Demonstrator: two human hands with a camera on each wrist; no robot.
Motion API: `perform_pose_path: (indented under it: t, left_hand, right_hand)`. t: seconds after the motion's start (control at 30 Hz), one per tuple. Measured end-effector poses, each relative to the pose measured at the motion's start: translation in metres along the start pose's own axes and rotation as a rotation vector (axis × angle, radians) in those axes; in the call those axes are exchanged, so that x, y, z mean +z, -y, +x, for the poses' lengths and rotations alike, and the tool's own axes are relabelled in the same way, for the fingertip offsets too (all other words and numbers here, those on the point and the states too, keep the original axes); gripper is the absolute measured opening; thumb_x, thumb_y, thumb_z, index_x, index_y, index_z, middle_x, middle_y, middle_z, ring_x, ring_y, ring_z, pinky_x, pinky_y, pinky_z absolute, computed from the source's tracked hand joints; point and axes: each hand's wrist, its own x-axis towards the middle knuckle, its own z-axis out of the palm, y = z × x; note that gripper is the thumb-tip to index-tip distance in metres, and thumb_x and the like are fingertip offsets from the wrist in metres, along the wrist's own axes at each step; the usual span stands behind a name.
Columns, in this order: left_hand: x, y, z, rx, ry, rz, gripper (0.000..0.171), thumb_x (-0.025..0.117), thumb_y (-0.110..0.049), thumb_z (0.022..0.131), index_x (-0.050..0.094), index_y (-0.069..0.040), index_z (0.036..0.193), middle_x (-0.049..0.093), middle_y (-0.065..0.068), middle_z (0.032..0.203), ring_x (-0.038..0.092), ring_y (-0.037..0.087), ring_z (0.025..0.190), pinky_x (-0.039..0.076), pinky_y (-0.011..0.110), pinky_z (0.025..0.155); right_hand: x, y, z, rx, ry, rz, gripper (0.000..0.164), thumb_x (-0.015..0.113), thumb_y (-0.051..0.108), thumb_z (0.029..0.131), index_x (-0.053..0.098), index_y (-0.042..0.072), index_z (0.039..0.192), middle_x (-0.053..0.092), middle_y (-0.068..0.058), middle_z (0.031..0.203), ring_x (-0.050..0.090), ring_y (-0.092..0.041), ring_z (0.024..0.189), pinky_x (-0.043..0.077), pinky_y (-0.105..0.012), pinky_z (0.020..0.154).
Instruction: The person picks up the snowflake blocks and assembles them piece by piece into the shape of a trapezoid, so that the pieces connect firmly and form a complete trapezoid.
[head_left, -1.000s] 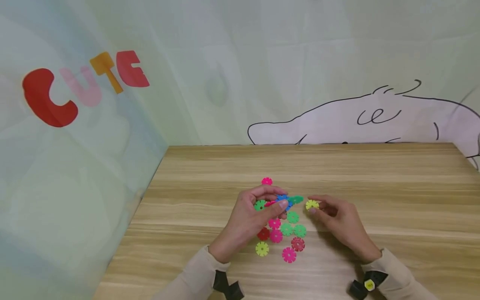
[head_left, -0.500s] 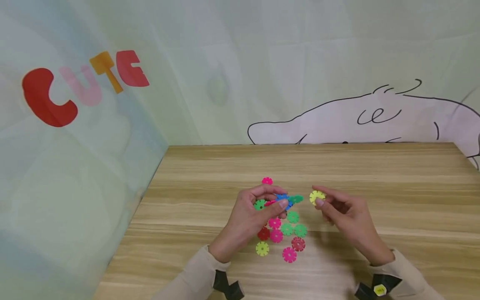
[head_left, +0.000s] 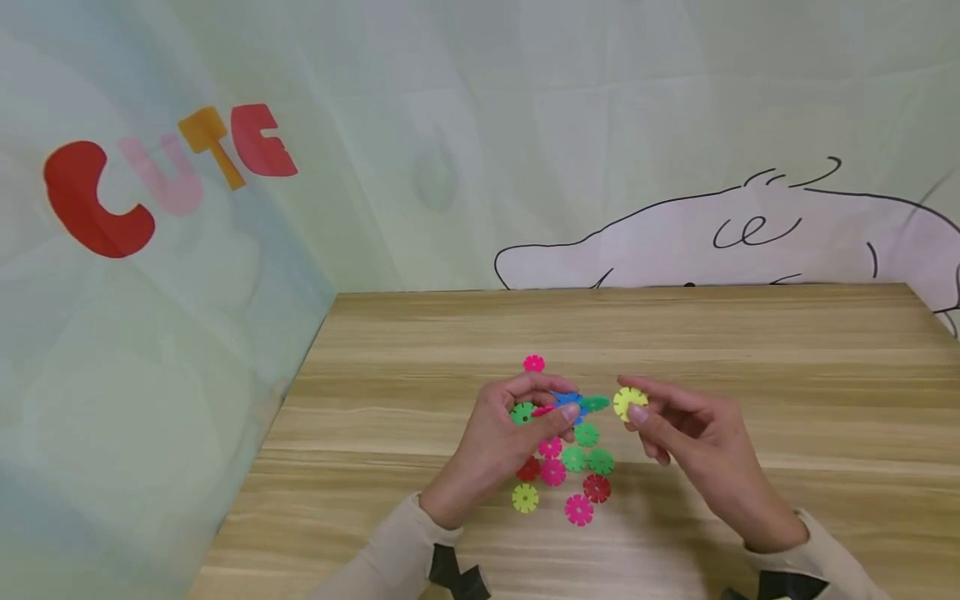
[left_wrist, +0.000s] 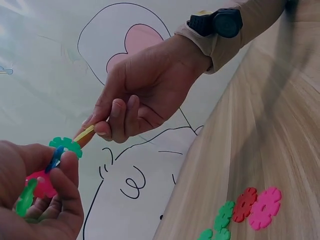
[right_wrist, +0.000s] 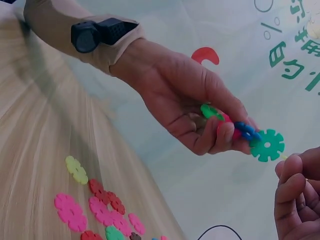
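My left hand (head_left: 501,429) pinches a short chain of slotted plastic snowflake discs by its blue disc (head_left: 567,405). A teal-green disc (right_wrist: 260,152) juts from the blue one toward the other hand. Behind the blue disc, a pink disc (left_wrist: 44,185) and a brighter green disc (left_wrist: 26,198) sit partly hidden by the fingers. My right hand (head_left: 708,446) pinches a yellow disc (head_left: 622,402) between thumb and index finger. In the head view, a small gap separates the yellow disc from the teal-green one. Both hands are raised above the table.
Several loose discs lie on the wooden table (head_left: 390,350) beneath the hands, among them a yellow disc (head_left: 525,507), a pink disc (head_left: 579,518) and a red disc (head_left: 597,497). Another pink disc (head_left: 534,363) lies farther back. A printed cloth (head_left: 420,150) hangs behind the table.
My right hand first drew back right and upward with the yellow disc, then came slightly down and left again. The grip shifted on the disc. My left hand has hardly moved.
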Motion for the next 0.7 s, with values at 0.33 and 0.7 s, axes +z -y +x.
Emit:
perform_pose_path:
  t: [0.33, 0.7]
  left_hand:
    - [0.0031, 0.0009, -0.0012, -0.001, 0.007, 0.085, 0.024, 0.079, -0.018, 0.098, 0.076, -0.012, 0.121, 0.076, 0.014, 0.097, 0.08, 0.03, 0.083, 0.06, 0.022, 0.068]
    - [0.0033, 0.0009, -0.0021, -0.008, 0.009, 0.117, 0.022, 0.081, -0.02, 0.097, 0.077, -0.016, 0.118, 0.078, 0.013, 0.099, 0.079, 0.014, 0.083, 0.06, 0.023, 0.07]
  right_hand:
    - [0.0009, 0.0029, -0.0011, 0.015, 0.025, -0.003, 0.034, 0.066, -0.005, 0.102, 0.068, -0.006, 0.136, 0.076, 0.005, 0.086, 0.058, -0.014, 0.061, 0.049, -0.03, 0.052]
    - [0.0037, 0.0035, -0.0016, 0.046, 0.026, 0.012, 0.034, 0.069, -0.004, 0.1, 0.071, -0.003, 0.134, 0.067, 0.004, 0.078, 0.058, -0.015, 0.06, 0.049, -0.03, 0.052]
